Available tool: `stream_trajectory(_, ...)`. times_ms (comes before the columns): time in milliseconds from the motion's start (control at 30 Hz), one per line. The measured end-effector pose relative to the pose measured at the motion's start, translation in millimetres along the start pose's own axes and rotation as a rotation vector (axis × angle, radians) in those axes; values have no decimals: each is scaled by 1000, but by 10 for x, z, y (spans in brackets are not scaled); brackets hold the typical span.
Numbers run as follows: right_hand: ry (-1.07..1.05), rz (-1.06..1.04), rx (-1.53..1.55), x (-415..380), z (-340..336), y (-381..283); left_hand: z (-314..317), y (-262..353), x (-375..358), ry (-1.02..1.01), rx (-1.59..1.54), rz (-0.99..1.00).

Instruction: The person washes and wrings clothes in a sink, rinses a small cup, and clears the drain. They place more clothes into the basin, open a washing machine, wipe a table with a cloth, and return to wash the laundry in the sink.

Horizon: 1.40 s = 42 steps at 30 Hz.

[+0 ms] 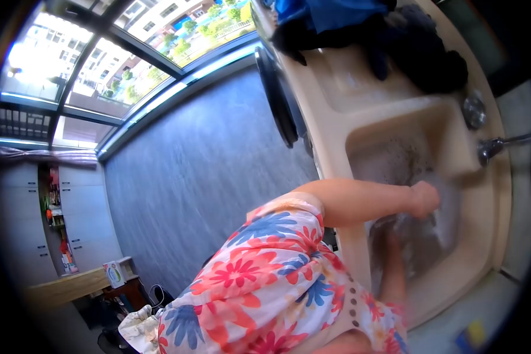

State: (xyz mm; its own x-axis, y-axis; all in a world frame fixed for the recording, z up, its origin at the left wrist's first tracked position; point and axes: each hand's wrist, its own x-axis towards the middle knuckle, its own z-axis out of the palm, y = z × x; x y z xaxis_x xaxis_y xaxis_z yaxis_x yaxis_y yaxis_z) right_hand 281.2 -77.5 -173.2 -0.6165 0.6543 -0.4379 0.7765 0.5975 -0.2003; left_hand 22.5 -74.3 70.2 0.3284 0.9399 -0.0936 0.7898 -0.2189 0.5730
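My left hand (425, 199) is over the murky water in the beige sink basin (454, 133), its fingers curled closed. Whatever they may hold is hidden. Lower in the view, my right hand (393, 243) reaches into the water, blurred, with its fingers hidden. A dark, wet-looking patch shows beside it, too unclear to name. Dark specks lie in the basin near its far side. Dark clothes (433, 62) and a blue cloth (330, 15) are heaped on the ledge beside the basin.
A metal faucet (491, 151) stands at the basin's right edge, near a clear round object (474, 112). A black round-edged object (275, 97) is at the sink's left side. Grey floor (206, 153), windows, white cabinets (85, 206) and a wooden shelf (71, 285) lie left.
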Motion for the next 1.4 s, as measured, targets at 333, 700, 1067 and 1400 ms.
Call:
stream_trajectory(333,98,-171,64,397,-417,-86,-37,12,21,-70,27,4)
stream_trajectory(700,230,-175,101,277,-467,-383,84,-63,17,-51,58,-42)
stream_trajectory(1067,83,-40,303,535,-261,-440,-156,-89,11,-36,56,-12)
stream_trajectory(1400,-91,55,495,578,-533,-505,-115,-174,-19,-8,56,4)
